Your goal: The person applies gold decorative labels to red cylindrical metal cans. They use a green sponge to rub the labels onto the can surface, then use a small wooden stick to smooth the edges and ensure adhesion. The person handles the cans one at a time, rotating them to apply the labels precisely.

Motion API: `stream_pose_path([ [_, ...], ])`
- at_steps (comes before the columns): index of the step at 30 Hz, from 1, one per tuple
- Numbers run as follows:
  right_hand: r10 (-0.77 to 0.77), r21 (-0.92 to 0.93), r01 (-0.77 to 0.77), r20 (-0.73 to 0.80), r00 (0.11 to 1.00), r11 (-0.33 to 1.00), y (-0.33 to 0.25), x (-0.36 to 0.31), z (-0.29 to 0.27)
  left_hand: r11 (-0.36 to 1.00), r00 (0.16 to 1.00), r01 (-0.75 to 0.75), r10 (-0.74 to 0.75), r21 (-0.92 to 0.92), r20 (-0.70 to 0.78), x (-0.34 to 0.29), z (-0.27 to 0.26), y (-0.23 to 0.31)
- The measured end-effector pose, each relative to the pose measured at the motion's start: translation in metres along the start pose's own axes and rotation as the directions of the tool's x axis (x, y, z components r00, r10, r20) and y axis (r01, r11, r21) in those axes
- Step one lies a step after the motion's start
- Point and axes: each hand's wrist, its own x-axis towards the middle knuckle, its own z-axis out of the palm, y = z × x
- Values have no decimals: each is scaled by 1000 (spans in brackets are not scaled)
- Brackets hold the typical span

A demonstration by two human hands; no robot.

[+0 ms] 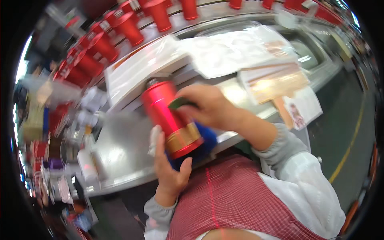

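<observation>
A shiny red metal cylinder [161, 105] with a gold band round its lower end lies tilted in front of me. It rests on a blue cloth or pad [209, 140] at the near edge of the metal table. My right hand [206, 105] pinches a dark green flat piece [183, 103], scraper-like in shape, against or just over the cylinder's right side. My left hand [170, 176] is beside the gold end, thumb apart and fingers stretched along the cylinder's left side. Something white wraps a fingertip there. Motion blurs both hands somewhat.
Several red cylinders [130, 29] stand in a curved row at the far side. White sheets [228, 50] and gold-toned label sheets [276, 82] lie on the metal table [124, 140]. A white roll or bottle [87, 165] stands at left. A sink [306, 54] is at far right.
</observation>
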Motion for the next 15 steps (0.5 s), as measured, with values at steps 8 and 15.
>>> stream_pose_path([
  [8,104,-223,-118,-75,992,968,52,-51,-108,993,991,107,-102,56,-84,-18,13,-22],
  [15,426,-744,-273,18,904,610,154,-83,-191,993,992,86,-77,85,-104,-15,17,-23],
])
